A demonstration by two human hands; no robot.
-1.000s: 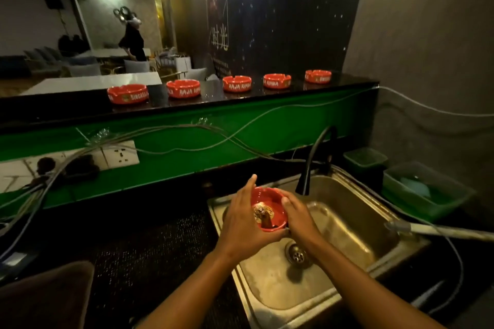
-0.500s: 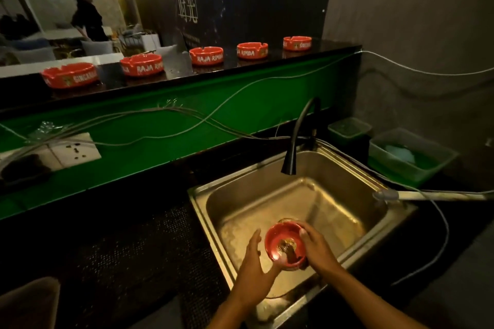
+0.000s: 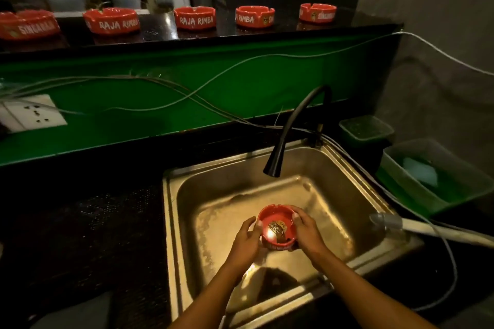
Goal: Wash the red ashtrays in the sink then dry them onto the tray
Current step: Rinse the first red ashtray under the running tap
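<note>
- Hands meet over the near part of the steel sink (image 3: 184, 262), both holding one red ashtray (image 3: 276, 227) between them.
- The left hand (image 3: 244, 243) cups the ashtray's left side, fingers curved against the rim and wall.
- The right hand (image 3: 307, 231) wraps the right side, fingers curled over the far rim, thumb on the near edge.
- The held ashtray faces up and tilts slightly toward the camera; a gold emblem and a bright glint show on its inner floor, and white lettering runs along its near wall.
- It sits above the sink basin, near and a little left of the black curved faucet (image 3: 288, 136), whose spout points down over the far half of the basin.
- Whether the ashtray touches the basin floor cannot be told.
- Five more red ashtrays stand in a row on the dark ledge (image 3: 361, 27) at the far side, above the green panel (image 3: 160, 104): far left (image 3: 28, 24), then (image 3: 111, 20), (image 3: 194, 17), (image 3: 254, 16) and far right (image 3: 317, 12), well apart from one another.
- Grey cables (image 3: 213, 80) trail across the green panel; a white wall socket (image 3: 29, 113) is fixed at its left end.
- Right of the sink stand two green tubs, a small one (image 3: 366, 129) farther off and a larger one (image 3: 417, 176) nearer, with something pale inside the larger.
- A grey-tipped hose (image 3: 387, 222) lies over the sink's right rim.
</note>
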